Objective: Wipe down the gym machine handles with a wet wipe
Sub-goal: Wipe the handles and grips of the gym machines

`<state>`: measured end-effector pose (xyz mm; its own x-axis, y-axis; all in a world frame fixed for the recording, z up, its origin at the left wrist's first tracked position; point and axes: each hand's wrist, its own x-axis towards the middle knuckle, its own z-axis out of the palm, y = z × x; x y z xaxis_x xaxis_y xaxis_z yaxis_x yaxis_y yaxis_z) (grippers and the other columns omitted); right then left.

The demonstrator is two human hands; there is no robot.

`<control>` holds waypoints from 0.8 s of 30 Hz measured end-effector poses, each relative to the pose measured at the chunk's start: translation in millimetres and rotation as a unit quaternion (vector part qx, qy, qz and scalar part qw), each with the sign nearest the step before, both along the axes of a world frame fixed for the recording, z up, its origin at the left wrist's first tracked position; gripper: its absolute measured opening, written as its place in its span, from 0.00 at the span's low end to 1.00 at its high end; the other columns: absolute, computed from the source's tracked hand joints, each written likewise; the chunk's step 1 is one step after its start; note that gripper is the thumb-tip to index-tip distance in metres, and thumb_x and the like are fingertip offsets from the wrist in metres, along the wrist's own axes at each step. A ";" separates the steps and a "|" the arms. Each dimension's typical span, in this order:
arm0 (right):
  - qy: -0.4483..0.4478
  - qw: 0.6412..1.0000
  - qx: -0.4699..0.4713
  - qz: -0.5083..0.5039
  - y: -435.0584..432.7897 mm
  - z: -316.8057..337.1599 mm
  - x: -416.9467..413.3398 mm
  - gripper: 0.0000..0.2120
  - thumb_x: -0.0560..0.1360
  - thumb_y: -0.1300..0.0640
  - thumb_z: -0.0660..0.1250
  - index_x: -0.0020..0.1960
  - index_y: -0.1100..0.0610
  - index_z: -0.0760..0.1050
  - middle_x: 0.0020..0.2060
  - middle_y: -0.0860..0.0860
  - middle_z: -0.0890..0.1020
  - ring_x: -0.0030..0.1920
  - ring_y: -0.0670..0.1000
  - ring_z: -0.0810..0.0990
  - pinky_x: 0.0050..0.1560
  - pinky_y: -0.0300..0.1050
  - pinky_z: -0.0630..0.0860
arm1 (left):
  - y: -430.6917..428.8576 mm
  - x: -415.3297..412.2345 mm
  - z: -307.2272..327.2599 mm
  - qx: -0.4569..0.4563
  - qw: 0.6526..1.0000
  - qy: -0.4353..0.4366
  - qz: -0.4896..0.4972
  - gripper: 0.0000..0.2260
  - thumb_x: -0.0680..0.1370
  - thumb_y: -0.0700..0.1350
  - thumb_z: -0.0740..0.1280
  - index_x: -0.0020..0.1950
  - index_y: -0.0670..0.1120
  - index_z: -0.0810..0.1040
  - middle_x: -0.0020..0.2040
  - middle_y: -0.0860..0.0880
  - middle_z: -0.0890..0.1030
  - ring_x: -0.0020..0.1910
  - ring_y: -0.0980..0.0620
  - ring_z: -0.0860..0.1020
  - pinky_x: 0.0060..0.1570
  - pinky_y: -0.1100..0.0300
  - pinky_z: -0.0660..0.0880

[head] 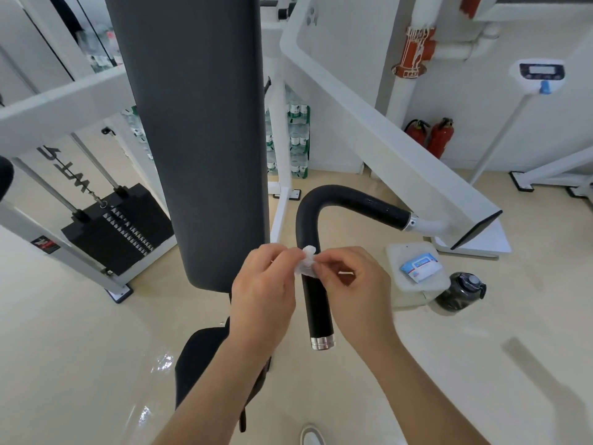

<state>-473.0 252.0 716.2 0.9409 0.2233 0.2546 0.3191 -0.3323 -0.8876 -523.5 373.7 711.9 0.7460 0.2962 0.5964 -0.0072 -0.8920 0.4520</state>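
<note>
A black curved machine handle [316, 303] bends down from a white arm and ends in a silver cap. A small crumpled white wet wipe [306, 261] sits right in front of the handle's upright part. My left hand [263, 284] and my right hand [349, 281] both pinch the wipe between their fingertips, one from each side. Whether the wipe touches the handle I cannot tell. A blue and white wet wipe pack [421, 267] lies on a white stool to the right.
A tall dark grey back pad [199, 123] stands just left of the handle. The black weight stack [115, 226] is at left, the white machine arm [385, 139] above right. A dark water jug [459, 292] stands by the white stool [398, 277]. Two red fire extinguishers [433, 136] stand by the wall.
</note>
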 end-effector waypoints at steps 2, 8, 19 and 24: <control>0.016 1.000 0.016 -0.006 3.5 2.5 6.8 0.06 0.72 0.62 0.71 0.45 0.52 0.80 0.43 0.45 0.80 0.44 0.44 0.79 0.47 0.39 0.79 | -5.6 -3.1 -3.1 0.027 1.000 -0.007 0.001 0.09 0.77 0.43 0.64 0.49 0.42 0.82 0.42 0.47 0.81 0.40 0.50 0.76 0.38 0.60 0.76; 0.045 0.999 -0.011 0.000 -10.7 -5.2 -11.7 0.09 0.75 0.61 0.68 0.51 0.52 0.82 0.43 0.42 0.84 0.44 0.41 0.82 0.48 0.37 0.79 | -31.1 -12.6 -4.8 -0.052 0.998 0.029 0.024 0.14 0.77 0.51 0.62 0.54 0.45 0.81 0.46 0.52 0.82 0.43 0.58 0.76 0.45 0.71 0.72; -0.081 0.993 -0.074 0.046 0.8 4.1 0.8 0.16 0.77 0.55 0.57 0.60 0.53 0.79 0.45 0.44 0.83 0.42 0.39 0.76 0.46 0.24 0.69 | -12.7 29.2 24.9 -0.294 0.954 0.022 0.047 0.08 0.75 0.40 0.71 0.47 0.54 0.83 0.44 0.58 0.81 0.45 0.63 0.78 0.44 0.76 0.72; -0.110 0.989 -0.079 0.056 -4.9 2.2 4.1 0.11 0.77 0.56 0.59 0.55 0.51 0.78 0.48 0.44 0.81 0.46 0.42 0.78 0.46 0.38 0.78 | -14.8 17.6 19.0 -0.377 0.923 0.056 0.056 0.08 0.75 0.42 0.70 0.46 0.55 0.84 0.42 0.59 0.83 0.45 0.60 0.81 0.45 0.68 0.76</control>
<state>-468.9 247.2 718.3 0.8334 0.3766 0.4045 0.5420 -0.4134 -0.7317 -506.0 358.8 730.9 0.7304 0.6741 0.1099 0.1500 -0.3153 0.9371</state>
